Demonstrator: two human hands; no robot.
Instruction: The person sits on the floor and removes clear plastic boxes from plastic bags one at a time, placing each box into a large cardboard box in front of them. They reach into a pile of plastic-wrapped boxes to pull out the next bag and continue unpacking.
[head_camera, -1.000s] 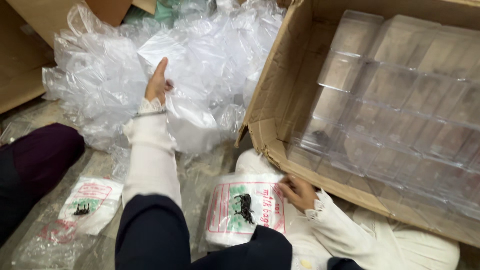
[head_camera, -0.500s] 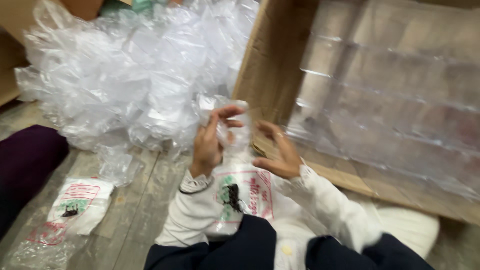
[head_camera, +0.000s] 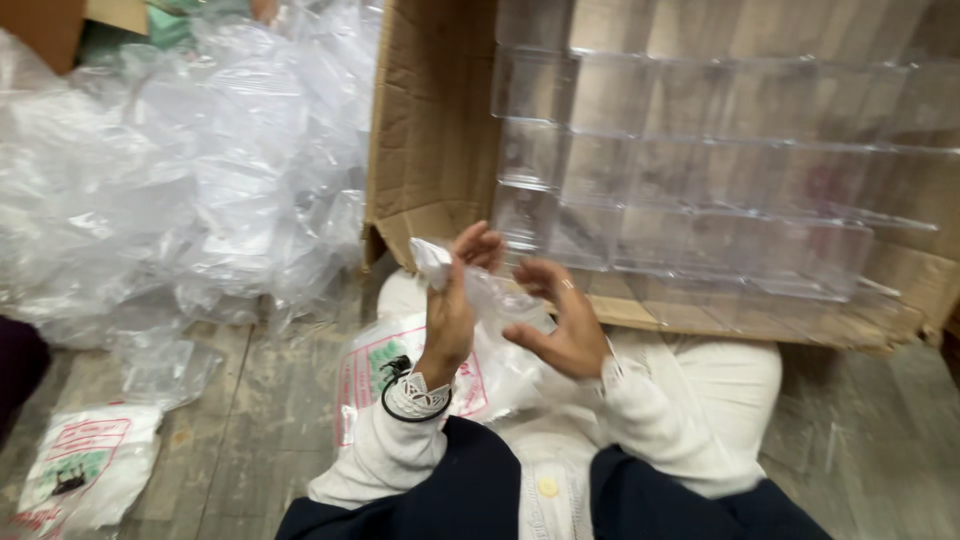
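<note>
Centre of frame: left hand (head_camera: 452, 300) pinches a small clear plastic bag (head_camera: 480, 290); right hand (head_camera: 565, 325) half-open beside it, apparently touching. Cardboard box (head_camera: 430, 150) behind.

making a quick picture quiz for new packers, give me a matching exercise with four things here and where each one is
Things:
1. small clear plastic bag
2. heap of clear plastic bags
3. clear plastic trays
4. printed white bag

Places:
A. inside the cardboard box
B. on the floor at bottom left
C. between the left hand and right hand
D. piled on the floor left of the box

Pairs: 1-C, 2-D, 3-A, 4-B
</note>
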